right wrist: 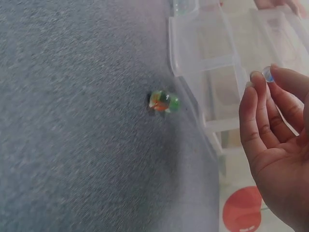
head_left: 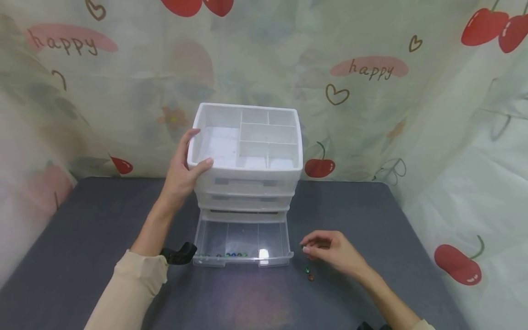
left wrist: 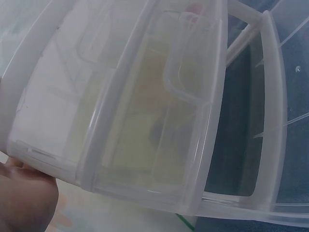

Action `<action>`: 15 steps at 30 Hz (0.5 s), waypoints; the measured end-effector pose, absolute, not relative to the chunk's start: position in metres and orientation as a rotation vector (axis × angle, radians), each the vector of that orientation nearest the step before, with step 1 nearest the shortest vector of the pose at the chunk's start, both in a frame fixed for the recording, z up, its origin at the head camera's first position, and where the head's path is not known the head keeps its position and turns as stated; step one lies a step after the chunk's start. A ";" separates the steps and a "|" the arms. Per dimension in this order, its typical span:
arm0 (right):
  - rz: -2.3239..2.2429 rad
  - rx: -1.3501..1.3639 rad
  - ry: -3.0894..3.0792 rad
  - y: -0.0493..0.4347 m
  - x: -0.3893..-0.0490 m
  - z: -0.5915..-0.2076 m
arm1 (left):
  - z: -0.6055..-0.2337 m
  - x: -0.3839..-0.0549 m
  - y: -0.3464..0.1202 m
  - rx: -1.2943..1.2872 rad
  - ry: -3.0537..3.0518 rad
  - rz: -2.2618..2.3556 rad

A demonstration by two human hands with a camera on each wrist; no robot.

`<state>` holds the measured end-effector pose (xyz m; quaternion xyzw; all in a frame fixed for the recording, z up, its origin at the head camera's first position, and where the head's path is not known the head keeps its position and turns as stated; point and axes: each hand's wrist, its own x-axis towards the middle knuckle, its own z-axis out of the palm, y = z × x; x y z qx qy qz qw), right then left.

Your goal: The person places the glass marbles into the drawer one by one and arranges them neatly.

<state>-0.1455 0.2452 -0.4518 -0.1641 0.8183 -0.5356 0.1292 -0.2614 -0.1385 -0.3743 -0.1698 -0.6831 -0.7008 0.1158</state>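
A white plastic drawer organizer stands on the table, its clear bottom drawer pulled out. My left hand grips the left side of its top tray, thumb over the front rim. Several glass marbles lie along that drawer's front wall. To the right of the drawer, my right hand is raised over the table, pinching a clear bluish marble between thumb and fingertips. Below this hand a green marble and an orange marble lie close together on the table.
The dark grey table extends to both sides of the organizer. A printed cloth hangs behind and along the sides. The top tray is divided into several compartments. A black wrist strap is near the drawer's left front corner.
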 end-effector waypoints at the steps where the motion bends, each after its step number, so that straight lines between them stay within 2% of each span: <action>1: -1.557 -0.480 2.375 0.244 -0.146 -0.451 | -0.374 -0.261 -0.138 -0.499 -2.000 -2.054; 15: -1.612 -0.527 2.283 0.218 -0.159 -0.436 | -0.374 -0.262 -0.138 -0.547 -2.028 -2.017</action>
